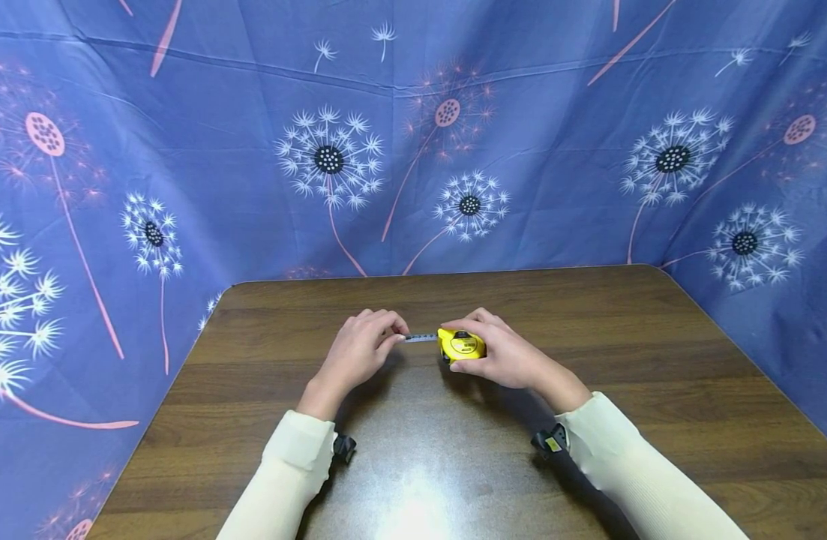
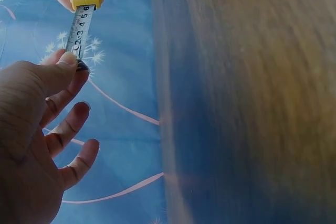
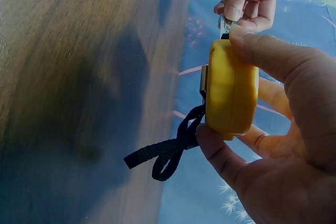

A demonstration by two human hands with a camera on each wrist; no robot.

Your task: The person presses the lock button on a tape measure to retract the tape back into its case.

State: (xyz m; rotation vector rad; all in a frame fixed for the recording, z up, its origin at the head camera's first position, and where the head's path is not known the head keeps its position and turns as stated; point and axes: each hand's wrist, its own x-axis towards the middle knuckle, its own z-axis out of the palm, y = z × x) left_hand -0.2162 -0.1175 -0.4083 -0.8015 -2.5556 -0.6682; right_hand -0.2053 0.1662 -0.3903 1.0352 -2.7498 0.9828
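Observation:
A yellow tape measure is gripped by my right hand, with fingers and thumb around its case. In the right wrist view a black wrist strap dangles from the case, beside a metal clip. A short length of the measuring blade sticks out toward the left. My left hand pinches the blade's end between thumb and index finger; its other fingers are spread loosely in the left wrist view. Numbers up to about 6 show on the blade there. Both hands are above the table.
A brown wooden table lies below the hands, glossy with a bright reflection near the front. Behind and beside it hangs a blue cloth printed with dandelions. Dark wrist cameras sit at both cuffs.

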